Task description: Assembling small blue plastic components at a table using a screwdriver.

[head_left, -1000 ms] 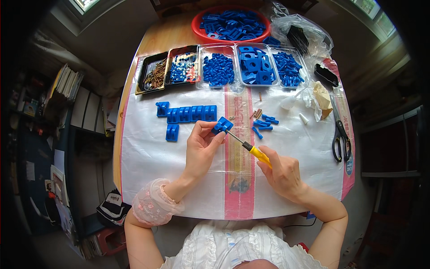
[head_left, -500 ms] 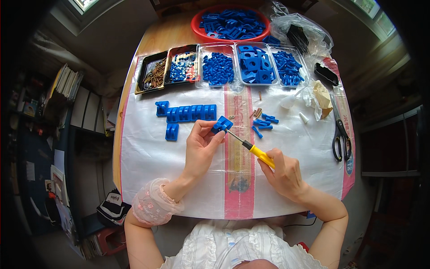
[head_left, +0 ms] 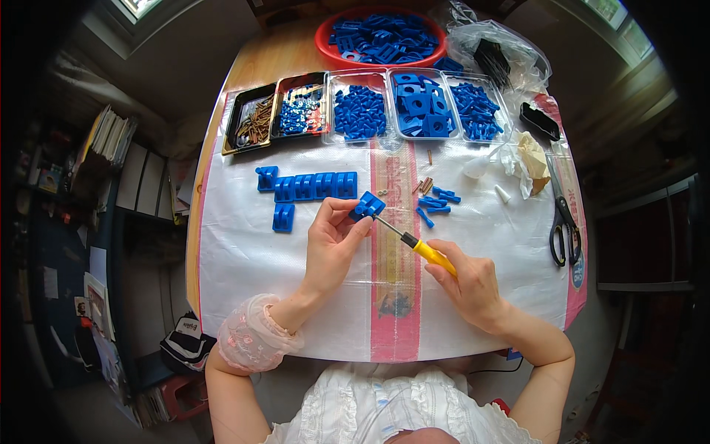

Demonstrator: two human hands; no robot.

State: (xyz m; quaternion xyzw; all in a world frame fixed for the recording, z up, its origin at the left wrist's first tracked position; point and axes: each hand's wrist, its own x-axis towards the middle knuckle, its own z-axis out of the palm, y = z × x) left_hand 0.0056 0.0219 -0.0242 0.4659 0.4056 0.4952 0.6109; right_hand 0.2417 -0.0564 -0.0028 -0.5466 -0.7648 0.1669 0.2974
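Between the thumb and fingers of my left hand (head_left: 334,235) is a small blue plastic bracket (head_left: 367,205), held above the table. My right hand (head_left: 467,285) grips the yellow handle of a screwdriver (head_left: 431,255), whose metal shaft slants up to the left. Its tip meets the near side of the bracket; the exact contact point is too small to make out. Left of my left hand stand a row of blue brackets (head_left: 316,186) and a single blue bracket (head_left: 283,217). To the right lie loose blue pegs (head_left: 436,204), a few copper-coloured screws (head_left: 424,185) and tiny nuts (head_left: 382,192).
Trays of screws (head_left: 257,122), nuts (head_left: 302,111) and blue parts (head_left: 360,111) line the back, before a red basin (head_left: 323,52) heaped with blue pieces. Black scissors (head_left: 564,233) lie at the right edge, near crumpled paper (head_left: 532,164) and a white cone-shaped nozzle (head_left: 502,194).
The fingers of my right hand have shifted their hold on the screwdriver handle. My left hand and the bracket stay in place.
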